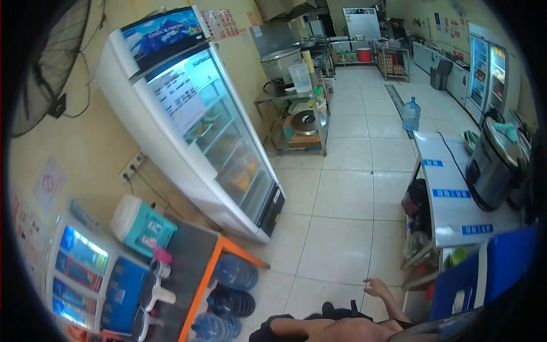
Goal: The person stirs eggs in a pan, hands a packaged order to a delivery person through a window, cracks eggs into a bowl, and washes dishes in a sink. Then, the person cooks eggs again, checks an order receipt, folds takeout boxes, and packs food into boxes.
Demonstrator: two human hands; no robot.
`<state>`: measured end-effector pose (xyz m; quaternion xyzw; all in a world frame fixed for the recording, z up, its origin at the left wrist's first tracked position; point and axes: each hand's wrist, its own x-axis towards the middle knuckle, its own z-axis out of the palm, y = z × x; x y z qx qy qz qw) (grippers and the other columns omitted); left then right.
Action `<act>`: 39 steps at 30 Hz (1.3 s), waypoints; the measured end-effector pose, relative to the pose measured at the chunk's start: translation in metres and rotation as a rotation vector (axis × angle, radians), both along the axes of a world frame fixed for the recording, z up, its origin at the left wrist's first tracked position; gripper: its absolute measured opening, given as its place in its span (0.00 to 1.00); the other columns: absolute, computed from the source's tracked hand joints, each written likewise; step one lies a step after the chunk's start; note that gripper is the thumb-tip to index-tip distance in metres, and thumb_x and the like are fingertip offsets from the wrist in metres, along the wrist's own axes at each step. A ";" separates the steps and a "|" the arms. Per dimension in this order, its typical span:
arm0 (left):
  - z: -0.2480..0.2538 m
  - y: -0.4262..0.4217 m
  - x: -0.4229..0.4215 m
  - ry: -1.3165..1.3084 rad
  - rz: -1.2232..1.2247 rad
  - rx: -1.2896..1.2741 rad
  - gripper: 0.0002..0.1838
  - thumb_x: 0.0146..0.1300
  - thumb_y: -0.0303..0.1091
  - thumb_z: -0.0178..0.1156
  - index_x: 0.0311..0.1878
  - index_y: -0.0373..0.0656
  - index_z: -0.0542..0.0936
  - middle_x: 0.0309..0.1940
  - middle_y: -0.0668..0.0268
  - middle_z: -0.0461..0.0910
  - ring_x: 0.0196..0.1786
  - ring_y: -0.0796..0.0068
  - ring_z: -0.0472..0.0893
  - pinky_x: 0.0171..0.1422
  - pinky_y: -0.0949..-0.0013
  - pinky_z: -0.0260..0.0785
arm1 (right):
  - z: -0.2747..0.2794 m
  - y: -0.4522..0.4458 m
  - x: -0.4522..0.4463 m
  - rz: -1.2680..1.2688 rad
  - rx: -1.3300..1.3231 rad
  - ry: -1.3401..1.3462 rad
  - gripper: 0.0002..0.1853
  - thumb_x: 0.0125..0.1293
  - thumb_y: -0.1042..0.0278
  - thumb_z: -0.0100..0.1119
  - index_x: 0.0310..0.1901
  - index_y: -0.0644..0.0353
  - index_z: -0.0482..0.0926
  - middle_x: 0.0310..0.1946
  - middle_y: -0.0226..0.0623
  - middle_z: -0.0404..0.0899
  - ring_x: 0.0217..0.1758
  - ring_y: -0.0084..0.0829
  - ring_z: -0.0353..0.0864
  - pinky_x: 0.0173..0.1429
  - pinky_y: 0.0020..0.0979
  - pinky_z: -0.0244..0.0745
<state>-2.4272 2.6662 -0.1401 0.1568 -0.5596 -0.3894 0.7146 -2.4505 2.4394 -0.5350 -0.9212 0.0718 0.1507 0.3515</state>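
Right hand (376, 286): hangs low over the floor tiles (330, 251), loosely curled, thumb and fingers somewhat apart; grips nothing visible.
Left hand: lies out of view; cannot tell whether wide, narrow or holding.
Steel table (430, 178): stands just beside the right hand, ahead and to the right, untouched; bears a metal cooker (494, 162).
Blue panel (515, 263): stands at lower right, apart from the hand.
Aisle: seems to fall between holds; probably calls, before any grasp, for wider fingers and clearance from the table's corner.

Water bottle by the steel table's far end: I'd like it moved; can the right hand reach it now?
Probably not: the water bottle stands well beyond the right hand, with tiled floor between.
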 end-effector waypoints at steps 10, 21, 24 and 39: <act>-0.030 -0.122 0.379 0.047 -0.232 0.063 0.37 0.56 0.68 0.34 0.45 0.39 0.67 0.51 0.58 0.58 0.56 0.67 0.60 0.61 0.60 0.48 | 0.111 -0.024 0.444 0.123 0.205 -0.302 0.21 0.55 0.62 0.56 0.52 0.49 0.69 0.44 0.46 0.68 0.42 0.45 0.73 0.47 0.38 0.71; -0.160 -0.293 0.847 0.361 0.796 0.972 0.15 0.62 0.44 0.49 0.47 0.45 0.69 0.41 0.69 0.69 0.47 0.79 0.68 0.54 0.71 0.56 | -0.045 -0.327 0.514 -0.628 -0.085 0.102 0.29 0.42 0.57 0.63 0.50 0.56 0.72 0.44 0.46 0.74 0.51 0.42 0.71 0.55 0.37 0.65; -0.177 -0.349 0.930 0.510 0.811 1.155 0.16 0.61 0.41 0.49 0.50 0.46 0.67 0.41 0.70 0.71 0.47 0.79 0.69 0.52 0.72 0.57 | -0.055 -0.430 0.639 -0.626 -0.135 0.203 0.30 0.42 0.56 0.62 0.50 0.56 0.72 0.44 0.45 0.74 0.50 0.42 0.72 0.54 0.38 0.66; -0.225 -0.629 1.449 0.264 1.432 0.916 0.11 0.56 0.28 0.56 0.43 0.38 0.71 0.37 0.64 0.75 0.43 0.76 0.74 0.47 0.73 0.65 | 0.177 -0.631 1.496 0.049 0.756 -0.031 0.20 0.58 0.63 0.53 0.54 0.51 0.69 0.46 0.37 0.72 0.41 0.27 0.75 0.44 0.27 0.70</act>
